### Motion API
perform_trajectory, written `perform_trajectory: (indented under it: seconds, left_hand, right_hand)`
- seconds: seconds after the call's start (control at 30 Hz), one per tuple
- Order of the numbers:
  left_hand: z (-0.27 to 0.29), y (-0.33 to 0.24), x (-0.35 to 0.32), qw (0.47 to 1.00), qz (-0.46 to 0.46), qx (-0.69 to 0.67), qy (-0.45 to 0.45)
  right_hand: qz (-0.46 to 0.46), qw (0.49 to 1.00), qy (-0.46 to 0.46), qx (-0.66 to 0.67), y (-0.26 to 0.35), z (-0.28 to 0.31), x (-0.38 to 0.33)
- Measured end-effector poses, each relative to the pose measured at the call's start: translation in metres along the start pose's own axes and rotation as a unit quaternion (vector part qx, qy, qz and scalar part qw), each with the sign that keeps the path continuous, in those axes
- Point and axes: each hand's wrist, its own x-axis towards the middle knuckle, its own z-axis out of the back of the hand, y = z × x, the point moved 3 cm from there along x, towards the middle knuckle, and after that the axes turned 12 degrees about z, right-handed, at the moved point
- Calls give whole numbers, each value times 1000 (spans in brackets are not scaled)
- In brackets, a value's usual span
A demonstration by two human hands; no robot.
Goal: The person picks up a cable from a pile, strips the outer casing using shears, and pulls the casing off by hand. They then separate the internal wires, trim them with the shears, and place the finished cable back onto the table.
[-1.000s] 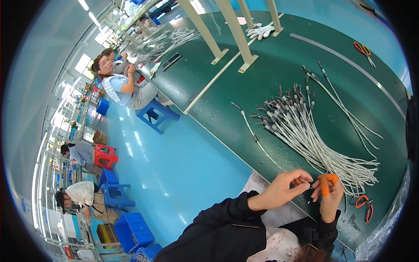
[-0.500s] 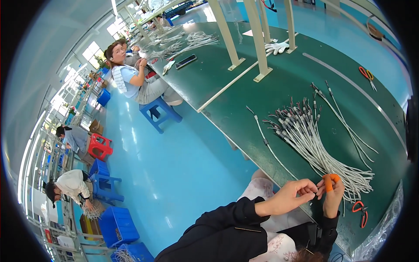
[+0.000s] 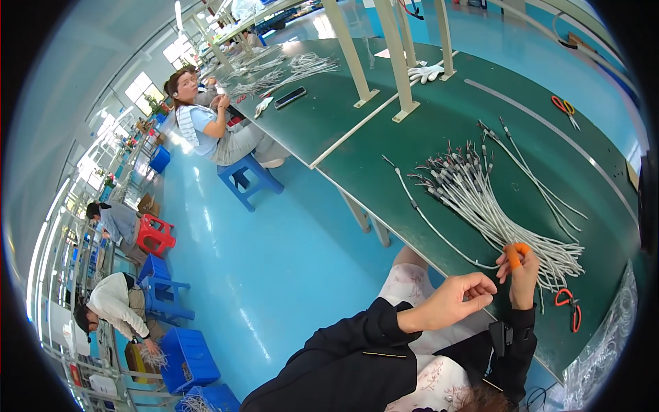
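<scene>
My right hand (image 3: 523,276) is closed around a small orange-handled tool (image 3: 513,254), held upright over the near edge of the green table (image 3: 384,147). My left hand (image 3: 449,302) is just to its left, off the table edge, with fingertips pinched together; what they pinch is too small to tell. A single white cable (image 3: 429,223) runs from the hands up the table. A fanned bundle of white cables with dark plugs (image 3: 487,209) lies just beyond my right hand.
Red-handled pliers (image 3: 570,307) lie right of my hands, beside a clear plastic bag (image 3: 607,340). Orange scissors (image 3: 564,106), white gloves (image 3: 425,71) and a phone (image 3: 290,97) lie farther off. Frame posts (image 3: 405,75) stand mid-table. A seated person (image 3: 206,127) works on a blue stool (image 3: 248,180).
My left hand has drawn a little away from the right hand, down and to the left. The view has swung so the table sits lower and nearer.
</scene>
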Motion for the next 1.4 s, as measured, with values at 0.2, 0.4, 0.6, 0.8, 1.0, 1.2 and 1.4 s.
perform_trajectory:
  seconds: [0.2,0.4,0.6,0.8,1.0,1.2,1.4]
  left_hand:
    - [-7,2,-10,1000,7,11,-2]
    - [-7,6,-4,1000,25,6,-3]
    - [-5,5,3,999,27,15,8]
    - [47,-17,11,995,-15,-14,-99]
    - [260,-166,0,849,-271,82,-447]
    - [221,-140,33,922,-188,106,-321]
    - [113,-9,57,989,7,-24,-146]
  right_hand:
    - [-2,1000,2,-6,1,3,-1]
    - [-1,1000,1,-3,-2,1,4]
    - [-1,1000,6,2,5,-4,6]
    - [-22,1000,-4,-21,2,-1,-2]
    - [-29,998,37,-34,3,-7,-6]
    - [-52,999,-1,-15,3,2,-3]
    - [-75,993,37,81,11,-26,1]
